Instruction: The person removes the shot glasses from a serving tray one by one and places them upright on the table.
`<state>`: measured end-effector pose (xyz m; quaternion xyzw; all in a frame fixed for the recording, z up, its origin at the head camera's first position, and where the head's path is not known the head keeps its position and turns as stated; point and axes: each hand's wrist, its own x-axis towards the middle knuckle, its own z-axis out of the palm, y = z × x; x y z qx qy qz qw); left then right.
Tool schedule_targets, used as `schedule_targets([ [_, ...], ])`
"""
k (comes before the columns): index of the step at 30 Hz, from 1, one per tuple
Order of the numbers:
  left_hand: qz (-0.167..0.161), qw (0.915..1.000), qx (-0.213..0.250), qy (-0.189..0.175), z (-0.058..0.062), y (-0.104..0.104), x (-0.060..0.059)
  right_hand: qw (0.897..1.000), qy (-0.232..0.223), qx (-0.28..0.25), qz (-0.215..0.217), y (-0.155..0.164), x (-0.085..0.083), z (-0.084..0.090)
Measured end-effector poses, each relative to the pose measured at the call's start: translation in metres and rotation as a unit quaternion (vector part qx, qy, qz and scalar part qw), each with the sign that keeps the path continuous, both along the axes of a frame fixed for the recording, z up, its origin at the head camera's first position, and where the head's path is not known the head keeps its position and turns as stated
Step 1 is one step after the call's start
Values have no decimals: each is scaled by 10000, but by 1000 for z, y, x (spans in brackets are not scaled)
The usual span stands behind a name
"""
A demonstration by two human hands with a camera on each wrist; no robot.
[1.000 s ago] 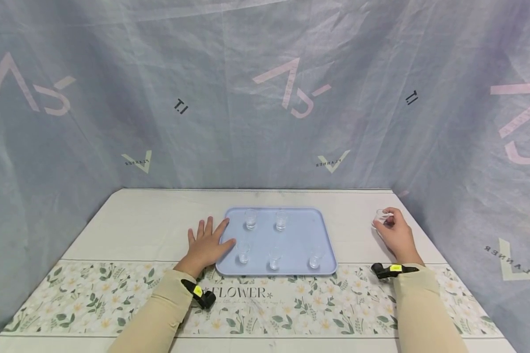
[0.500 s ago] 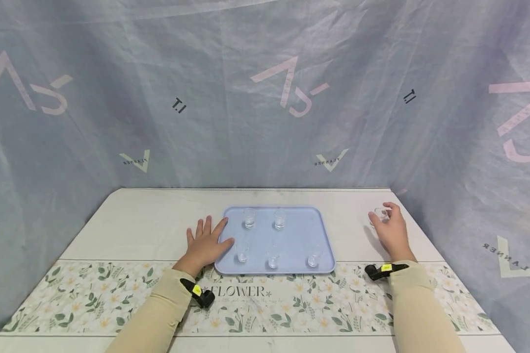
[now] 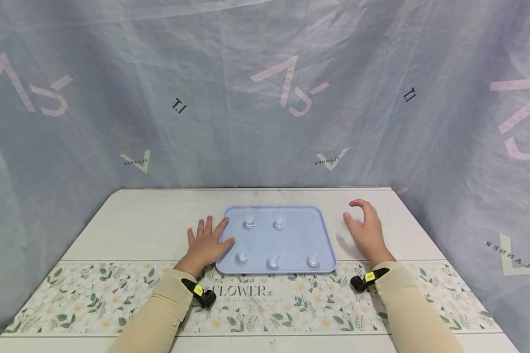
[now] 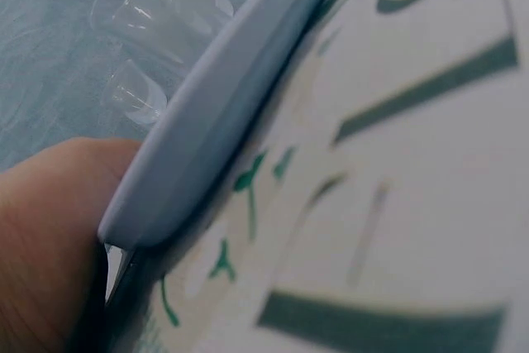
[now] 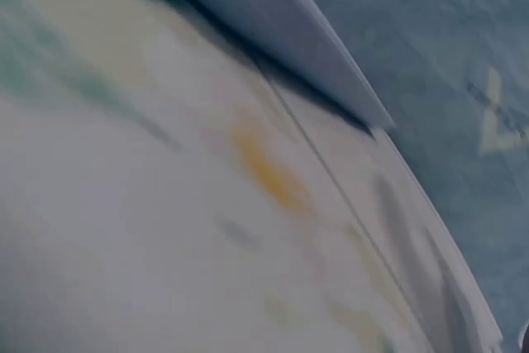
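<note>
Your left hand (image 3: 205, 242) lies flat with fingers spread on the worktop (image 3: 150, 228), thumb and forefinger touching the left edge of the blue tray (image 3: 298, 229). The tray sits at the middle of the worktop and carries five small glasses (image 3: 250, 217): two along its far edge, three along its near edge. Your right hand (image 3: 365, 230) hangs just beside the tray's right edge, fingers loosely curved; whether it holds anything, you cannot tell.

Head view bright, evenly lit, edges bowed; right wrist view motion-blurred.
</note>
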<state>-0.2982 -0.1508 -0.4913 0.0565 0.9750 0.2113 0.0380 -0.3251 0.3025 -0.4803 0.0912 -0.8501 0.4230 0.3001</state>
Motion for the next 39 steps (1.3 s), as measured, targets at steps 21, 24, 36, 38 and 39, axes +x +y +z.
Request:
schedule_targets([
  [21, -19, 9999, 60, 161, 8, 2, 5, 9354, -583, 723, 3411, -41, 46, -10],
  [24, -12, 9999, 23, 126, 8, 2, 6, 9346, -627, 805, 3408, -44, 51, -5],
  [36, 4, 10000, -57, 35, 5, 1, 3, 9389, -765, 1162, 3149, -49, 59, 5],
  [38, 8, 10000, -69, 14, 5, 1, 3, 9395, -737, 1180, 3132, -46, 54, -5],
  [39, 8, 10000, -73, 22, 5, 1, 3, 9397, -723, 1196, 3123, -45, 52, -7],
])
